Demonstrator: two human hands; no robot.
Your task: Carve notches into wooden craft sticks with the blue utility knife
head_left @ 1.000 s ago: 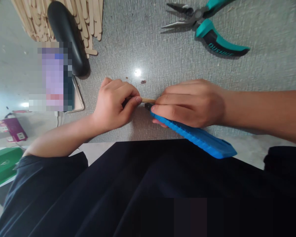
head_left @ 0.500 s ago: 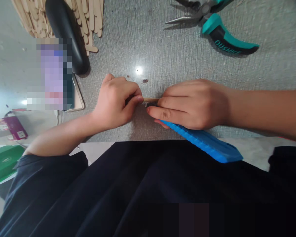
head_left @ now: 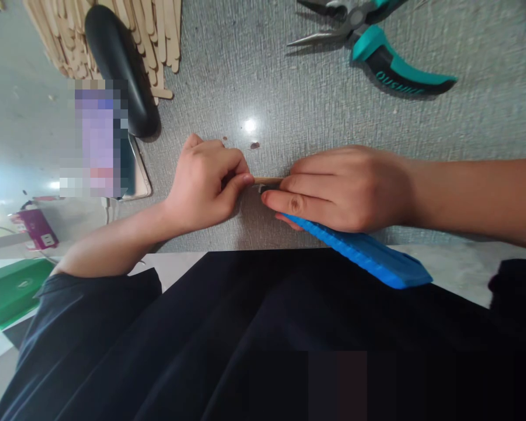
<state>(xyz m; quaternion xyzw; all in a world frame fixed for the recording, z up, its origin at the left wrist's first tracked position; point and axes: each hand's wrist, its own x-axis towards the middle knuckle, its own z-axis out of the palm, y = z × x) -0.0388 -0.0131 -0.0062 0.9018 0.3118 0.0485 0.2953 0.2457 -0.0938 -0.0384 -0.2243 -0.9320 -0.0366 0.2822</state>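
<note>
My left hand (head_left: 206,184) is closed in a pinch on one end of a thin wooden stick (head_left: 268,180) that lies on the grey textured table (head_left: 267,88). My right hand (head_left: 344,187) is wrapped round a blue utility knife (head_left: 368,254); its dark tip sits against the stick right beside my left thumb. The knife's handle slopes down to the right past the table's near edge. Most of the stick is hidden under both hands.
Teal-and-black long-nose pliers (head_left: 386,64) lie at the back right. A pile of wooden craft sticks (head_left: 158,29) and a black oblong object (head_left: 118,64) sit at the back left, with a phone (head_left: 134,169) beside them. A green box (head_left: 9,289) is at far left.
My right hand with the knife has slid slightly left along the stick, closing the gap to my left hand. The left hand has stayed in place.
</note>
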